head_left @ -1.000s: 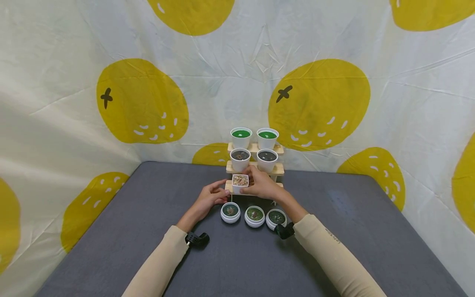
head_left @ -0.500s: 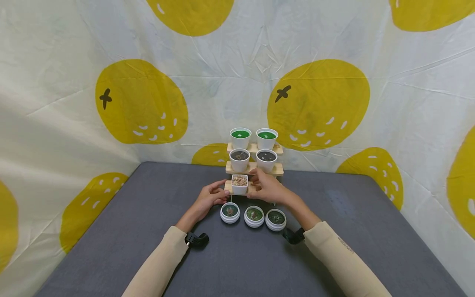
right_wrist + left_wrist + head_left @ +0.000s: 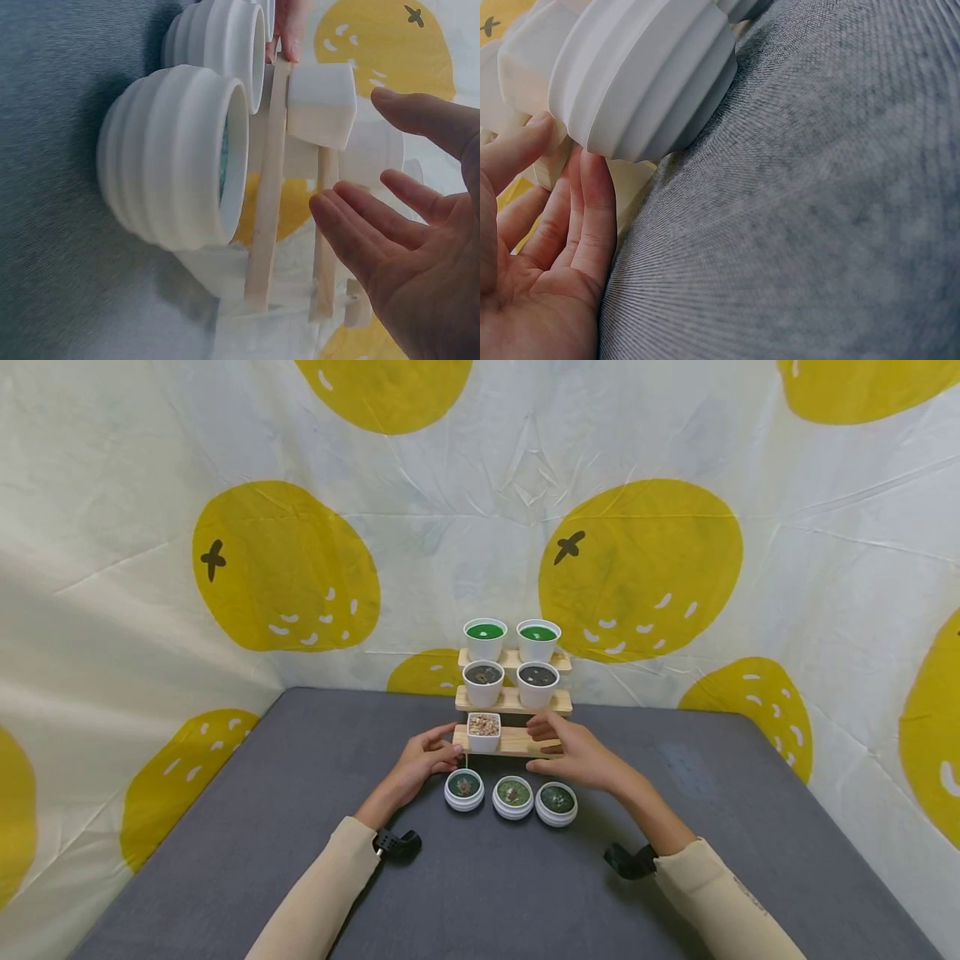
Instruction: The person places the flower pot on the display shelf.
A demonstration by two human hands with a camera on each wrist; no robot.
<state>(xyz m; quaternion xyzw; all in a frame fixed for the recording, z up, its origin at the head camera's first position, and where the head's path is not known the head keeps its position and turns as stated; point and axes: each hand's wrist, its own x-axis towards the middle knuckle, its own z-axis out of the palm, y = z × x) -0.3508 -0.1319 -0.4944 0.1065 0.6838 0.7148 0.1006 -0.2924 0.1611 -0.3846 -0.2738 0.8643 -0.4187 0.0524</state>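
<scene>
A grey bench stood before a lemon-print backdrop. The square pot sat on the stepped wooden rack's lowest step. The right hand hung beside it, fingers relaxed and empty; the left hand, loosely curled, touched the step's end, apparently steadying it.

Left hand: we see the left hand at the lower left of the frame, palm up and open toward us.
Fingers: our fingers lie straight and relaxed, their tips touching the underside of the ribbed pot.
Ribbed pot: a white ribbed pot fills the upper left, resting on the worktop and seen from its side wall.
Square pot: a smaller white pot sits behind it, just beside our thumb.
Wooden shelf: a pale wooden shelf shows between the fingers and the worktop.
Worktop: grey woven fabric worktop covers the right and lower frame.
</scene>
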